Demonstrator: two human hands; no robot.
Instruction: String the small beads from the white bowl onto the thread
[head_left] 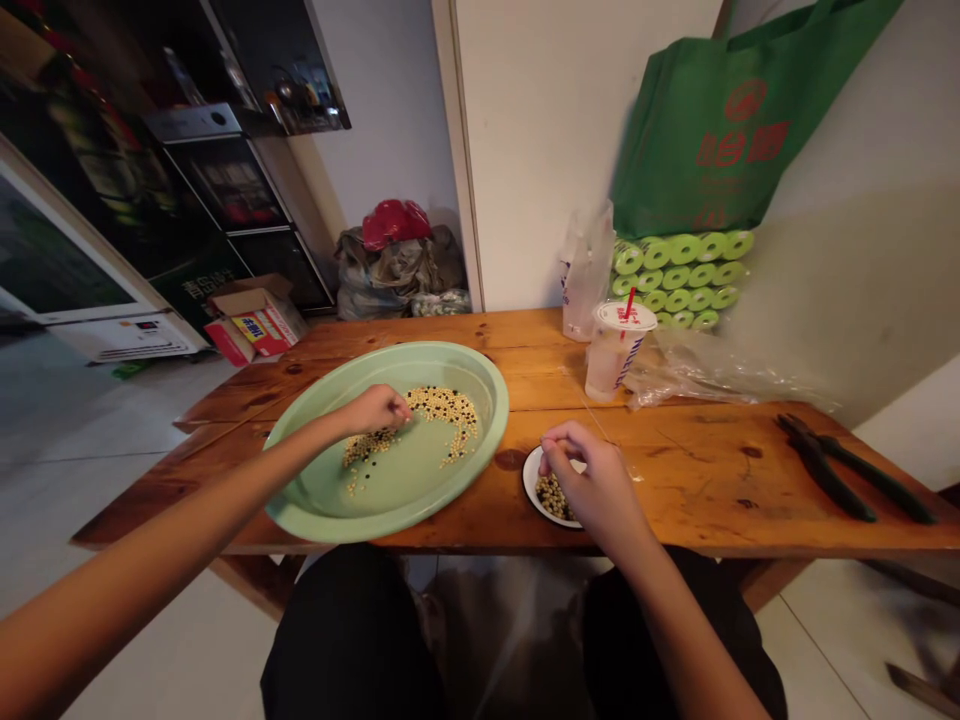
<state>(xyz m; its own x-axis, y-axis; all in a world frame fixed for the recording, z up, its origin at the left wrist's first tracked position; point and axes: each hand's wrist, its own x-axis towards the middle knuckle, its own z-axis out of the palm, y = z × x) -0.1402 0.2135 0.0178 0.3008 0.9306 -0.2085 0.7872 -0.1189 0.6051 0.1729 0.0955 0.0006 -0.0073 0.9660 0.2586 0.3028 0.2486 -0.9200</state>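
A wide pale green basin (405, 500) stands on the wooden table, with yellow beans (442, 404) and scattered black ones spread over its bottom. My left hand (377, 410) is over the basin, its fingers pinched together just above the beans; what they hold, if anything, is too small to make out. To the right, a small white bowl with a dark rim (531, 480) contains mixed yellow and black beans (553, 494). Above this bowl is my right hand (581, 465), fingertips pressed together and partly hiding it. I cannot see what lies between those fingers.
A lidded drink cup (611, 360) with a red straw stands behind the bowl, beside crumpled clear plastic (705, 375). Dark-handled pliers (832, 470) lie at the right. Green-wrapped rolls (679, 275) and a green bag (705, 140) are at the back against the wall.
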